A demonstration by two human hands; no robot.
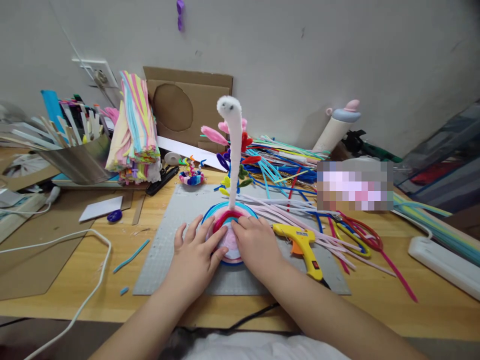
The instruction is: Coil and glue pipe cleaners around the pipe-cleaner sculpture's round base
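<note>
A round base of coiled pipe cleaners [232, 244] in blue, pink, white and lilac lies on the grey cutting mat [165, 260]. From its back edge rises a fuzzy white stalk [234, 150] with a bent-over top. A red pipe cleaner [221, 220] curves over the base's upper part. My left hand [198, 250] rests on the base's left side, fingers spread and fingertips near the red strip. My right hand [257, 242] presses from the right, its fingers close together at the red strip's end; the contact is partly hidden.
A yellow glue gun [302, 245] lies right of my right hand, among loose pipe cleaners [333, 240]. Coloured pipe-cleaner petals show behind the stalk. Further back stand a pipe-cleaner bundle [137, 120], a metal holder [84, 160] and cut cardboard [210, 95]. A white cable [107, 250] crosses the left.
</note>
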